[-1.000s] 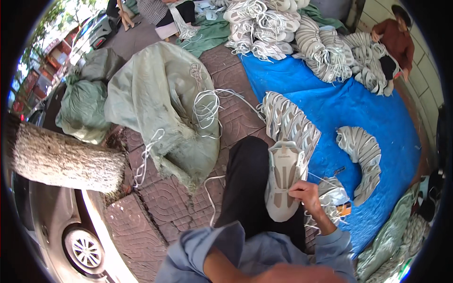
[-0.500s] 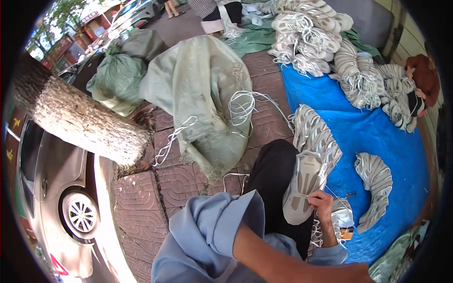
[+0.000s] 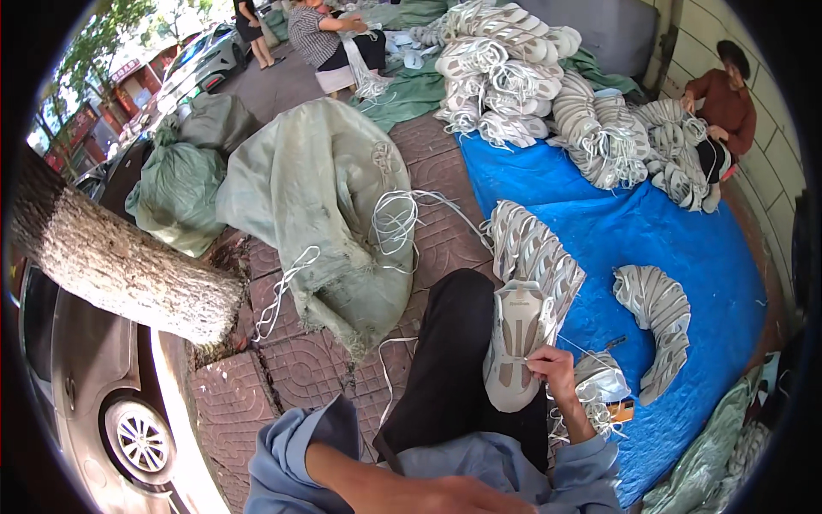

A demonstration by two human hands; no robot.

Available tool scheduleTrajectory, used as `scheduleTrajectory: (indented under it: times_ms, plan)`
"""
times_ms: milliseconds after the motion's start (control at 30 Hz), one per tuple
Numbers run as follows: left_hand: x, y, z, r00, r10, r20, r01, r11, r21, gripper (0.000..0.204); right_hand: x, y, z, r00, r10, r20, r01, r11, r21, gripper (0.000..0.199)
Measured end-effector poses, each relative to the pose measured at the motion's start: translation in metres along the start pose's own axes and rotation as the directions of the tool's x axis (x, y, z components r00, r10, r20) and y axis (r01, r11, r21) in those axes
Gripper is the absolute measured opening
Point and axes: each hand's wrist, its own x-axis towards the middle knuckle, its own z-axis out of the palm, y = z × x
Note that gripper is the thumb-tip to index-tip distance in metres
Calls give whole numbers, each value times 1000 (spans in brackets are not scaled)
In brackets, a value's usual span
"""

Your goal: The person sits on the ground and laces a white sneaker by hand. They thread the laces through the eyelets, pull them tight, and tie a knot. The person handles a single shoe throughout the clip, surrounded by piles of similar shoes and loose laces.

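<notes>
Clock centred on the shoe upper point(image 3: 512, 384). Blue sheet point(image 3: 616, 227) spreads from one to four; nested row of uppers point(image 3: 533, 248) close at twelve, curved row point(image 3: 670, 325) apart at three. Upper lies over dark trousers point(image 3: 437, 364); right hand point(image 3: 556, 370) at four, fingertips pinched together on its right side, exact grip unclear. Left hand point(image 3: 467, 497) at seven, blurred, fingers: cannot tell. Red-brown paving point(image 3: 312, 377), nine; pale sack point(image 3: 312, 180), ten.

The site is an outdoor workplace, identified by paving point(image 3: 312, 373), tree point(image 3: 128, 265), car point(image 3: 81, 368) and shoe uppers point(image 3: 658, 321) on tarp point(image 3: 591, 218).
</notes>
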Motion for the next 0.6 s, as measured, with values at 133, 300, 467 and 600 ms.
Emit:
scheduleTrajectory:
  times_ms: [133,300,467,600]
  plan:
    - [8,10,-7,996,-48,77,54,996,-70,48,0,-3,2,1000,-15,-3,15,1000,-10,5]
    - [0,-21,-5,986,162,37,-155,979,-135,50,-1,-1,0,998,-51,-24,50,998,-49,6]
    - [2,-12,-8,972,235,-18,-236,971,-47,33,-3,1,2,999,-29,-21,29,1000,-8,4]
    - [0,-9,-9,976,218,-9,-218,975,41,25,-4,0,4,998,-62,-26,61,998,-29,3]
